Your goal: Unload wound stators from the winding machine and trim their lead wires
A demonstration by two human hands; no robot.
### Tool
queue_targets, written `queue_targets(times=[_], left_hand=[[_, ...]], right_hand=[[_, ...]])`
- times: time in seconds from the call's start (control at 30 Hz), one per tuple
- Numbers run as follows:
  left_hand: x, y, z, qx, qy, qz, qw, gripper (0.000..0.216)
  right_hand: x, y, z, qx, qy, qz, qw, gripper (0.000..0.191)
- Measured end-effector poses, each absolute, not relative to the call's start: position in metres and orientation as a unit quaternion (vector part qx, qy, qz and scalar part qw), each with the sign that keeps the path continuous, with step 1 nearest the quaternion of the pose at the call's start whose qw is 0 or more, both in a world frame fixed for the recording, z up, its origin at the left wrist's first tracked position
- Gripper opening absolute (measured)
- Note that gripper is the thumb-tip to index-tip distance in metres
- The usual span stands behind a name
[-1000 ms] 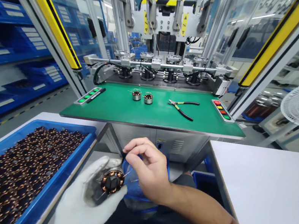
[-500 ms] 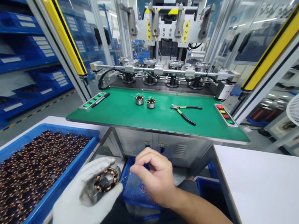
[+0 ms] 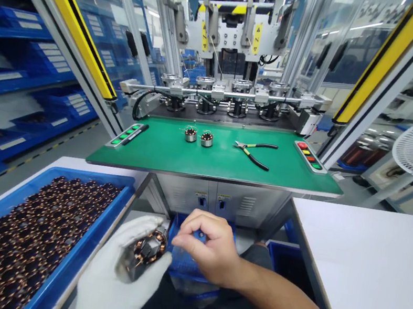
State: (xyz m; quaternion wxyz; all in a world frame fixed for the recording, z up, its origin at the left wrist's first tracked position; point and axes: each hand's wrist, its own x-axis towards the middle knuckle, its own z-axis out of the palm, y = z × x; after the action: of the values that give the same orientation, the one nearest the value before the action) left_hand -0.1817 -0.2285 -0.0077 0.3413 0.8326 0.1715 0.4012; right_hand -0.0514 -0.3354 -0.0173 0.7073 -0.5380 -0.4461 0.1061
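Observation:
My left hand (image 3: 117, 272), in a white glove, is closed around a motor stator (image 3: 150, 247) with copper windings, its ring face turned up toward me. A greyish metal surface shows beneath it inside the palm, partly hidden by the fingers. Close by on the right, my bare right hand (image 3: 210, 246) has thumb and forefinger pinched together; what they hold, if anything, is too fine to make out. Two more wound stators (image 3: 206, 139) with loose wire ends stand on the green work surface (image 3: 159, 151), left of the cutting pliers (image 3: 252, 153).
A blue tray (image 3: 125, 196) full of wound stators lies on the left bench. Behind the green surface stands a machine with several spindle stations (image 3: 238, 101). Button panels (image 3: 310, 157) flank it. Below my hands is a blue bin (image 3: 188, 279); a white bench (image 3: 368, 257) lies right.
My right hand has shifted slightly left and down, nearer the stator. The stator in my left hand has tilted a little and moved slightly right. The whole view has shifted slightly.

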Motion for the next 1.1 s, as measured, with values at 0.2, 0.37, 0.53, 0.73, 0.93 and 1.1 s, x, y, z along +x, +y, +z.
queue_targets(times=[0.2,0.37,0.53,0.73,0.93,1.1], left_hand=[[-0.18,-0.229,-0.004,0.849,0.157,0.389,0.322,0.026],[-0.18,-0.232,-0.002,0.844,0.139,0.398,0.331,0.021],[-0.184,-0.227,-0.004,0.849,0.142,0.397,0.319,0.021],[-0.188,-0.223,-0.002,0.835,0.119,0.382,0.377,0.024],[-0.195,-0.225,-0.011,0.829,0.144,0.371,0.392,0.026],[-0.201,-0.227,-0.007,0.813,0.151,0.367,0.427,0.026]], right_hand=[[-0.051,-0.331,-0.013,-0.55,-0.393,0.195,0.711,0.035],[-0.054,-0.329,-0.013,-0.521,-0.446,0.111,0.719,0.029],[-0.051,-0.332,-0.014,-0.521,-0.476,0.12,0.698,0.029],[-0.048,-0.333,-0.012,-0.527,-0.504,0.109,0.676,0.016],[-0.068,-0.345,-0.017,-0.51,-0.533,-0.009,0.675,0.005],[-0.063,-0.354,-0.019,-0.457,-0.592,-0.013,0.664,0.01]])
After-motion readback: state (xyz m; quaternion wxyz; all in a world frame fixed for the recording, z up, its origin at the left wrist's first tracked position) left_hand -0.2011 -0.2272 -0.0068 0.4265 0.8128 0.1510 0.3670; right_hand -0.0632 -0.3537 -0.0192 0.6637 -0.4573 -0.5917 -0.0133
